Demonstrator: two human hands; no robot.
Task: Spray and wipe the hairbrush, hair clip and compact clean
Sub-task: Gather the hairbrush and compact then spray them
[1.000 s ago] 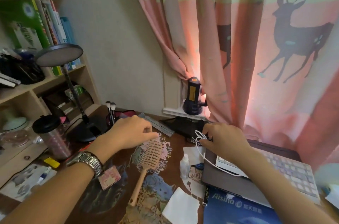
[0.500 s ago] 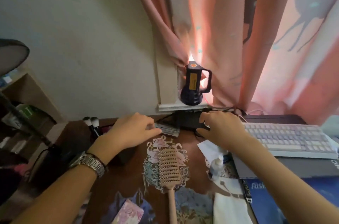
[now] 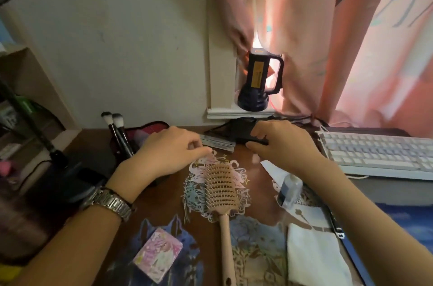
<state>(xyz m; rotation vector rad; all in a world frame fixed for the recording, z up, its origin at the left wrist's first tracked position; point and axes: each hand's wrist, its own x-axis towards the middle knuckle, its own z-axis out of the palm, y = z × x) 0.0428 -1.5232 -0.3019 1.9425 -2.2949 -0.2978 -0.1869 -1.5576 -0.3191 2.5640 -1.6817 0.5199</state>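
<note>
A dark wooden desk [image 3: 253, 159] is running up to a pale wall and pink curtain. At its back edge the right hand [image 3: 284, 143] is pinching a black object [image 3: 243, 132], possibly the hair clip, though it is too dark to tell. The left hand [image 3: 171, 152] is curling loosely beside a metal ruler [image 3: 218, 143], clamped on nothing visible. The hairbrush [image 3: 222, 192] is lying between the forearms, the spray bottle [image 3: 289, 189] under the right wrist, the compact [image 3: 158, 254] near the front. Drawing the right arm back carelessly is likely to tip the bottle.
</note>
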